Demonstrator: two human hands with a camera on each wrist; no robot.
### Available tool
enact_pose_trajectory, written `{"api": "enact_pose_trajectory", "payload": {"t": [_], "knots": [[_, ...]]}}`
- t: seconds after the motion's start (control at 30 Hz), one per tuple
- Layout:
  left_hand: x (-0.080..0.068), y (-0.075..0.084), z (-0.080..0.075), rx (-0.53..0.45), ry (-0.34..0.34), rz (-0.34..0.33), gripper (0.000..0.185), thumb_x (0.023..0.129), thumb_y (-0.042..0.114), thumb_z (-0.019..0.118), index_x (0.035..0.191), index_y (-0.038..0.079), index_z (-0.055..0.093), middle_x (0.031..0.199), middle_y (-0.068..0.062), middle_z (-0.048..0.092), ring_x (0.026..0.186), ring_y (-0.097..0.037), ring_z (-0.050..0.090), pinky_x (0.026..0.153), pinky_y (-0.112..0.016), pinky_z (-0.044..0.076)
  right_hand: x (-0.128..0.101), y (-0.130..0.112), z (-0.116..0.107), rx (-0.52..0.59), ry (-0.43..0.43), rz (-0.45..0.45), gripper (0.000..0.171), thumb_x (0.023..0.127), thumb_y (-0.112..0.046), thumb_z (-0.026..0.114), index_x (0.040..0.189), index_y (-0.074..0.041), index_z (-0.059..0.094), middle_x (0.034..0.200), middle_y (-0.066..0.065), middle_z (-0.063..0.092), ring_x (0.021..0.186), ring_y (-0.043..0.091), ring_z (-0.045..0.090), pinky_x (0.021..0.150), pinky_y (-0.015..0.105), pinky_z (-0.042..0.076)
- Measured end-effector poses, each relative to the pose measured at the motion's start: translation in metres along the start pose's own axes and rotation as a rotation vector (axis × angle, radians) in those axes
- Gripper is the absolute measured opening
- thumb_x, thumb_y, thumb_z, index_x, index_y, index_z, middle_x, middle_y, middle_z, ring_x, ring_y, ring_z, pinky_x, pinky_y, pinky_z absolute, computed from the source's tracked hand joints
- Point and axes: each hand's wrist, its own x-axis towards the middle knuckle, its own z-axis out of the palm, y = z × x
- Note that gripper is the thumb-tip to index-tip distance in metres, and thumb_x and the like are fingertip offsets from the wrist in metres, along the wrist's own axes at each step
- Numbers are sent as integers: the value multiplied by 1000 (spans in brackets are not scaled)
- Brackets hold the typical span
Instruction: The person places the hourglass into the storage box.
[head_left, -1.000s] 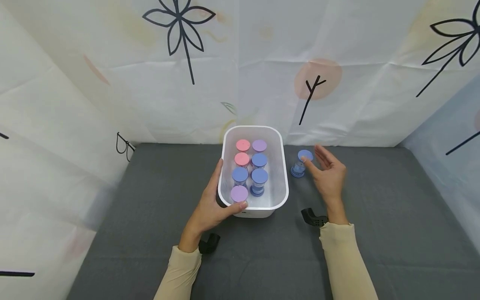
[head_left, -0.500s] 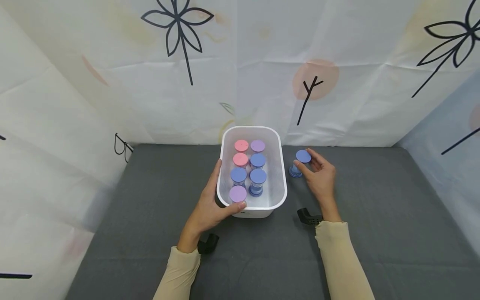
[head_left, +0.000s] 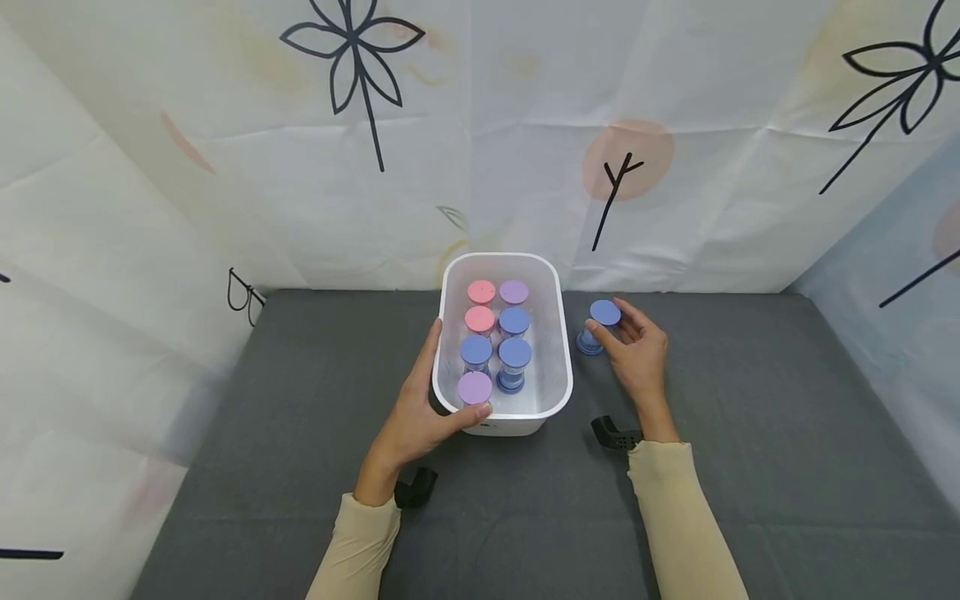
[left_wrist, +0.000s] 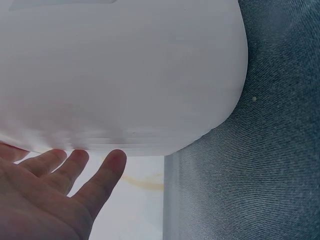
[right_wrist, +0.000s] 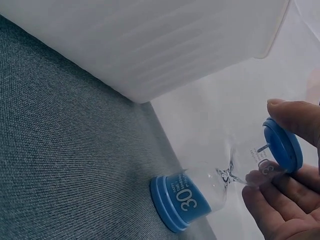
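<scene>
Right of the bin, a sand timer [head_left: 590, 342] with blue caps stands on the table. My right hand [head_left: 637, 358] holds it near the top cap, thumb on one side and fingers on the other. In the right wrist view the sand timer [right_wrist: 186, 201] shows "30" on its lower bulb, with blue sand inside and its base on the cloth. My left hand [head_left: 420, 417] holds the white plastic bin [head_left: 558, 358] at its near left corner, thumb over the rim. The left wrist view shows the fingers [left_wrist: 102, 185] against the bin's outer wall.
Inside the bin stand several more sand timers, among them a pink one [head_left: 479, 318], a purple one [head_left: 475, 387] and a blue one [head_left: 514, 354]. Dark grey cloth [head_left: 315, 367] covers the table. A patterned white curtain [head_left: 510, 167] hangs along the table's back edge.
One second ago my right hand was beside the sand timer with fingers spread; it has moved left and now grips the upper part. My left hand stays on the bin.
</scene>
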Motion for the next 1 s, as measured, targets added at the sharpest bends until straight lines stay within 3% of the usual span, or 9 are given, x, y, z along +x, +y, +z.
{"api": "enact_pose_trajectory", "payload": {"t": [0.13,0.27,0.53,0.7,0.87,1.0], "knots": [[0,1,0,2,-2,-6,120,77,28,88,165,21,6,166,-9,23,144,-27,36,115,-59,25,-6,-20,1,-11,-1,9,54,86,3,78,132,17,56,130,33,60,118,41,61,103,47,45],[0,1,0,1,-3,-13,120,78,30,88,165,21,6,166,-8,22,145,-30,34,116,-59,24,-8,-25,1,-12,6,5,51,85,4,78,130,18,58,127,34,61,113,36,63,101,44,48],[0,1,0,-1,-6,-23,120,78,31,88,165,22,6,166,-8,22,145,-31,34,116,-60,23,-5,-13,0,36,35,-36,48,81,5,82,124,16,64,118,31,67,98,14,66,93,29,53],[0,0,0,2,-4,-13,120,78,27,88,165,22,6,166,-7,23,144,-29,35,115,-61,24,-8,-24,-3,34,38,-54,47,81,6,81,123,17,64,116,31,67,98,14,67,93,31,53],[0,1,0,3,-3,-1,120,78,23,88,165,22,6,166,-8,23,144,-29,35,115,-62,23,-5,-24,-8,59,52,-81,45,80,7,81,121,15,66,114,32,67,95,8,67,91,23,53],[0,0,0,-1,-4,8,120,78,23,88,165,22,6,166,-8,23,144,-28,36,115,-62,24,0,-17,-13,86,71,-101,44,79,4,84,121,8,70,109,21,71,92,4,68,88,20,53]]}}
